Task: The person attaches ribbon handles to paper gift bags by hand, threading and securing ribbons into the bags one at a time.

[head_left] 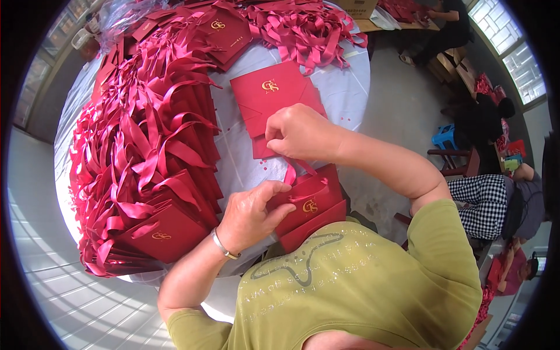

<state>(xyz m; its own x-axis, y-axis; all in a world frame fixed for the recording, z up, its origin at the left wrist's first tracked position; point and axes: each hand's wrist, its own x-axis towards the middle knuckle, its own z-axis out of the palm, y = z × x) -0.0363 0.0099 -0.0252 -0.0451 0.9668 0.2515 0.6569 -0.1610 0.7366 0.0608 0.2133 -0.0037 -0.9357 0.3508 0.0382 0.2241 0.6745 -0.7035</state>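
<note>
A red paper gift bag [310,201] with a gold emblem is against my front at the table's edge. Its pink ribbon handle [305,167] rises from the bag's top toward my right hand [300,133], whose fingers are closed in a pinch on it; the fingertips are partly hidden. At the bag's left side is my left hand [252,211], thumb and forefinger apart, the fingertips by the bag's upper edge. Beyond my right hand, flat red gift bags [274,96] lie on the table.
Stacked red bags with tangled ribbons [146,140] cover the left of the white-covered round table [356,87]. A heap of loose ribbons [303,29] lies at the far side. A blue stool [445,137] and other people, one in checked trousers [481,201], are to the right.
</note>
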